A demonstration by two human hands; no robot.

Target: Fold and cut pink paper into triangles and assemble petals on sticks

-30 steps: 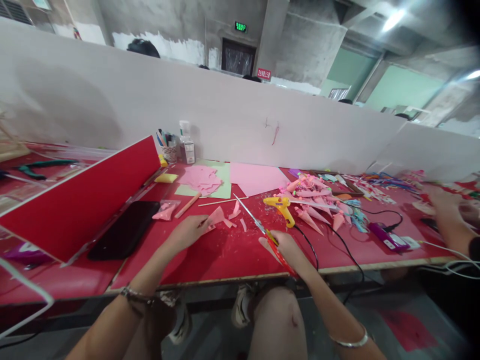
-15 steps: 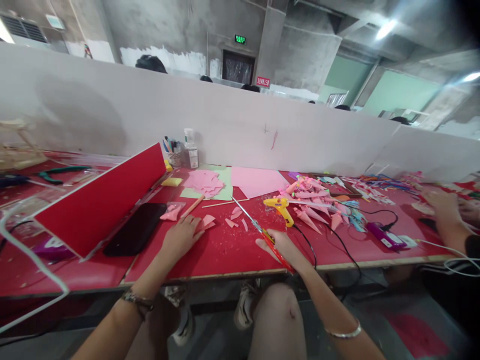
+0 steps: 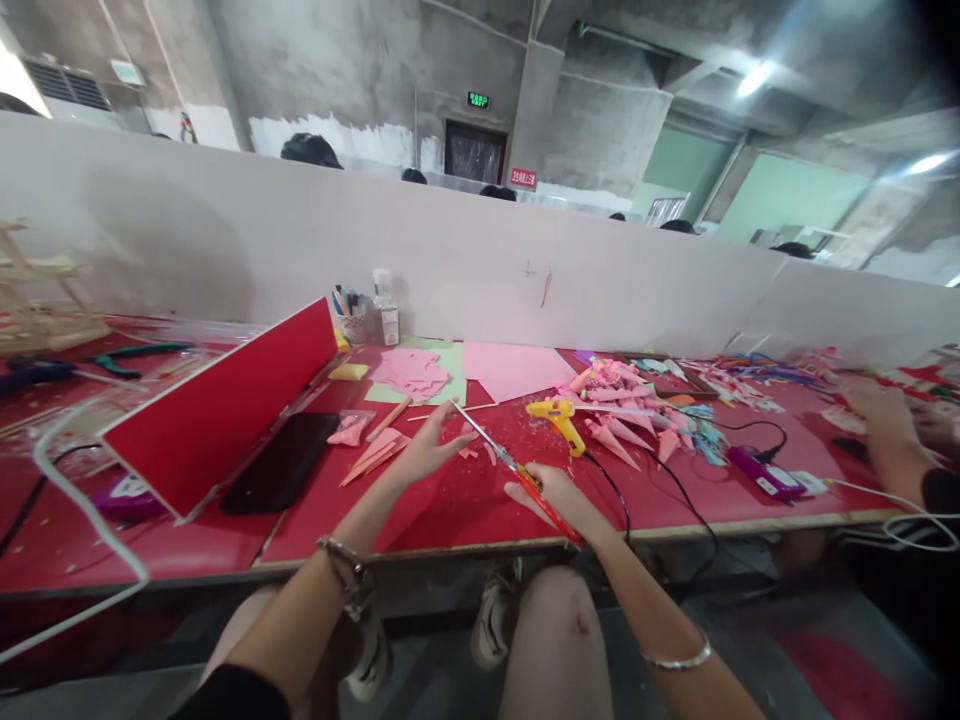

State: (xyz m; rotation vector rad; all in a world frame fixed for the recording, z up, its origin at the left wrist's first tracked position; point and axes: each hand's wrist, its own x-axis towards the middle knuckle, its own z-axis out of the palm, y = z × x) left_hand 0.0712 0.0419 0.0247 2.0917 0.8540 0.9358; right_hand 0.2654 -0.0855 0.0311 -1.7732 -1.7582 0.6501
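Okay, gripping scissors (image 3: 491, 444) by the handles (image 3: 553, 514) in the curled right hand (image 3: 566, 497), probably to save regripping. Holding the left hand (image 3: 422, 455) spread, apparently empty, near the blade tips (image 3: 466, 417) (maybe touching, hard to tell). Having pink paper pieces (image 3: 375, 452) just leftward, likely for easy reach, plus a glue gun (image 3: 555, 412) rightward.

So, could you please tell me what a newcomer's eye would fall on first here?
Probably the yellow glue gun, lying on the red table beside a heap of pink cones. Next might come the scissors in the right hand, blades pointing toward the left hand. Further left, a red board stands on edge.
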